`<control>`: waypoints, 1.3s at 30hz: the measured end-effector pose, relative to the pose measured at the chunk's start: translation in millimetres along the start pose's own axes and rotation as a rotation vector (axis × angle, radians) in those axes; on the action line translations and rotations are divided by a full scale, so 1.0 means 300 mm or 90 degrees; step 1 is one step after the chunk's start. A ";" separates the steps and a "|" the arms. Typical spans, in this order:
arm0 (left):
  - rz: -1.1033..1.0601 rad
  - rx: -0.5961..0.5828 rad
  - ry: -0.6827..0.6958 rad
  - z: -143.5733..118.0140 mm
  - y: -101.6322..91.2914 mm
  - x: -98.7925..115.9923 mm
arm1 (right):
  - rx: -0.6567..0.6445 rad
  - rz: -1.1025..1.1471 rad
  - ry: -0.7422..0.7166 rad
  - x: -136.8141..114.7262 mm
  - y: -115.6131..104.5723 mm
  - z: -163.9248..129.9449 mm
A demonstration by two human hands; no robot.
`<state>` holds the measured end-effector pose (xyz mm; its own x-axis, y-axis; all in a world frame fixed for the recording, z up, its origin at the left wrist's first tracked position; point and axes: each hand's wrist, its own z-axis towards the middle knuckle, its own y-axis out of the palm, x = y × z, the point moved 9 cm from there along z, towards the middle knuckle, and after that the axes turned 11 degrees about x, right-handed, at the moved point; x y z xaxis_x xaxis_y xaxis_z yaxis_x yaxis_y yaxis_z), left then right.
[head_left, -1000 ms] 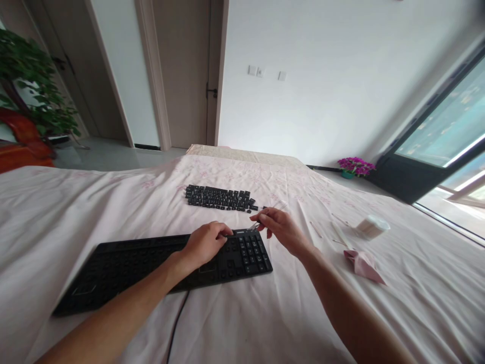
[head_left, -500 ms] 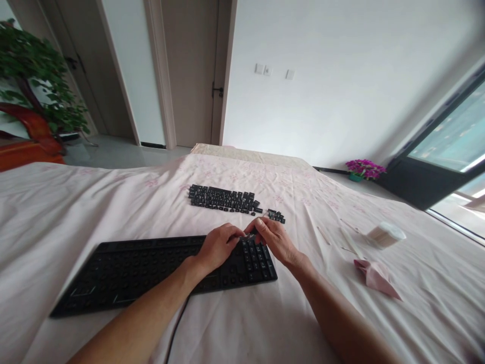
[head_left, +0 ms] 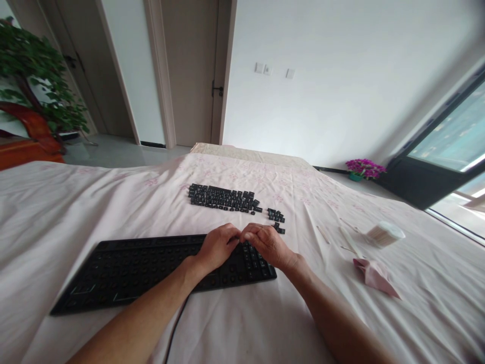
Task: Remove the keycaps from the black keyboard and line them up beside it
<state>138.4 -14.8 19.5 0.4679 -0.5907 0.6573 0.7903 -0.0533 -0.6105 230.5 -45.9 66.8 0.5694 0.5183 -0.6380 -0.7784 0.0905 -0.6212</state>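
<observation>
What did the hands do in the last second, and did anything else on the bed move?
The right hand, raised beyond the keyboard holding a thin tool a second ago, came down to its right end and met the left hand; the tool is now hidden. The left hand stayed on the keyboard. The loose keycaps, pink cloth and white container lie unchanged.

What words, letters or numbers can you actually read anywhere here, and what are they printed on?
None can be read.
Loose keycaps on the bedsheet: pale marks, too small and blurred to read.
Keyboard under the left hand and right hand: no legible legend or brand.
White round container: no label visible.
Wall switches: no readable markings.
</observation>
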 end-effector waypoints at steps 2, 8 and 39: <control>0.009 -0.005 0.002 0.000 0.001 0.004 | -0.009 -0.010 -0.030 -0.011 0.007 0.001; 0.014 -0.018 0.005 -0.002 0.004 0.006 | -0.018 -0.041 -0.070 -0.009 0.024 -0.003; -0.080 -0.016 0.022 0.005 0.022 0.032 | 0.241 0.043 -0.093 0.004 -0.016 -0.073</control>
<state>148.6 -19.6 22.3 0.3519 -0.6057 0.7136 0.8314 -0.1480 -0.5356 240.9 -64.4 59.0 0.4918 0.6464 -0.5834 -0.8703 0.3448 -0.3516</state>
